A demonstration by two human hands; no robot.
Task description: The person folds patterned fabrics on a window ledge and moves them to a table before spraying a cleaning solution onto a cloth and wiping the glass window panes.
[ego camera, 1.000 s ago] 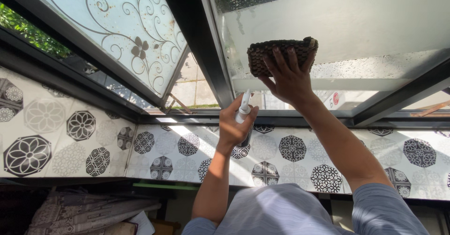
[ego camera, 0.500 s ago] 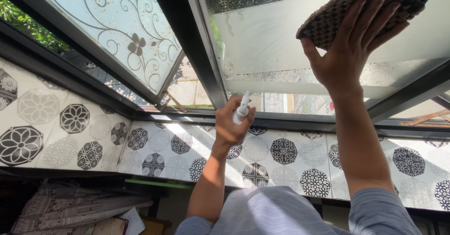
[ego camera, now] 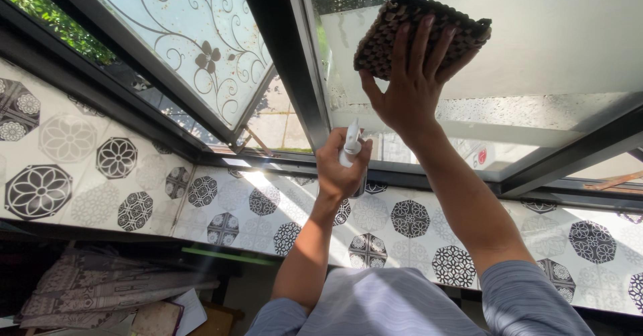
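While the right hand (ego camera: 410,88) presses a dark brown knobbly woven cloth (ego camera: 415,31) flat against the speckled, dusty window pane (ego camera: 569,48), fingers spread, the left hand (ego camera: 340,172) grips a small white spray bottle (ego camera: 351,145) below it, above the black-and-white floral patterned wall tiles (ego camera: 87,175).

The window pane (ego camera: 569,48), wet and speckled, bore the brown knobbly cloth (ego camera: 402,31), which lay flat against it under the spread fingers (ego camera: 429,41). Below the fingers ran the dark frame (ego camera: 576,155) and the patterned tiled wall (ego camera: 415,222). At lower left, well below the fingers, lay folded fabric (ego camera: 100,289).
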